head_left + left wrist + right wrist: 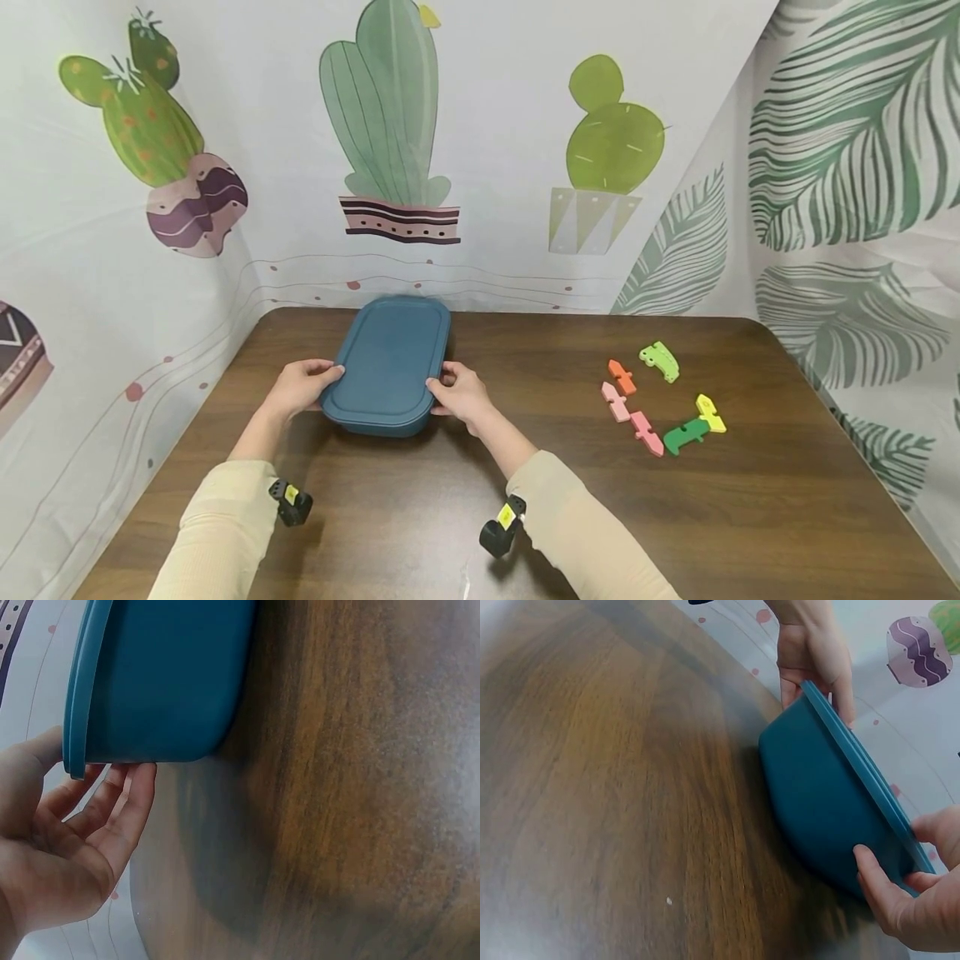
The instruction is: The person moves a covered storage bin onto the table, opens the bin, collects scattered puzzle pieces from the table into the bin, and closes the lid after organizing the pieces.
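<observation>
A dark blue lidded box (392, 358) with rounded corners is near the table's back edge, its lid on top. My left hand (306, 386) grips its left side, thumb on the lid's rim and fingers against the wall below. At the right side, my right hand (460, 392) holds the box the same way, thumb on the lid's edge. In the left wrist view, fingertips (142, 776) touch the side wall under the rim. Both hands and the box's front wall (821, 799) show in the right wrist view. Whether its base touches the table is unclear.
On the right of the wooden table (540, 500) lie several coloured notched pieces: light green (662, 361), orange (622, 377), pale pink (616, 402), pinkish red (647, 433), dark green (686, 435) and yellow (710, 413). A cactus-print cloth (495, 150) hangs behind.
</observation>
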Motion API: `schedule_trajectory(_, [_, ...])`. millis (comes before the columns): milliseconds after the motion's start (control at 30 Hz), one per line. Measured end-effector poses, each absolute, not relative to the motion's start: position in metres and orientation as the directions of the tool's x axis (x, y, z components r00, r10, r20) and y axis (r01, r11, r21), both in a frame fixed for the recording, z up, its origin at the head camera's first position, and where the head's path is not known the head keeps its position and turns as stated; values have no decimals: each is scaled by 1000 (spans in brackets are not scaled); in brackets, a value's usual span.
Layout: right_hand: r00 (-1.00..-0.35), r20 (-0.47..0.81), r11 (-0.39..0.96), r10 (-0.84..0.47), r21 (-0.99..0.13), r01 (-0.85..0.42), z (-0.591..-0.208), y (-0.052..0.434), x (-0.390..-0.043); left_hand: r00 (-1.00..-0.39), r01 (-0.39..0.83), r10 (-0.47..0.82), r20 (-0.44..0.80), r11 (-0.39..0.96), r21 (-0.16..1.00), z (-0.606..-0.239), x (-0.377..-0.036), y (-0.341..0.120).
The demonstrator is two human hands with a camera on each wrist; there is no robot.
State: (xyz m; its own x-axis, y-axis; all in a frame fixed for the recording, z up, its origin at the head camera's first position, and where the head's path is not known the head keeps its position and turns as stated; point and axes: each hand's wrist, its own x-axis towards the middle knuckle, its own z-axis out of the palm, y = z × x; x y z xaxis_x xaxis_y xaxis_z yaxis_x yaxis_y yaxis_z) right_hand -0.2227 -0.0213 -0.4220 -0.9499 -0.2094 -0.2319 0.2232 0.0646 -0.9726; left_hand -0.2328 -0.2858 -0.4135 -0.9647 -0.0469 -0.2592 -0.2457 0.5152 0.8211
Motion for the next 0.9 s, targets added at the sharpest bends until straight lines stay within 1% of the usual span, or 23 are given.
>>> schedule_trajectory(467, [-944,-217,80,-250,-976,204,-421,-5,-222,-965,-251,-41,-260,447,859,-418,-231,-274])
schedule_trajectory(700, [-942,-207,88,-262,-978,191,-423,1,-223,-962,-258,-37,-269,436,862,-419,-230,-268])
schedule_trajectory(900, [-941,-211,116,-266,-976,186,-422,5,-221,-966,-248,-45,-256,452,857,-420,-229,-264])
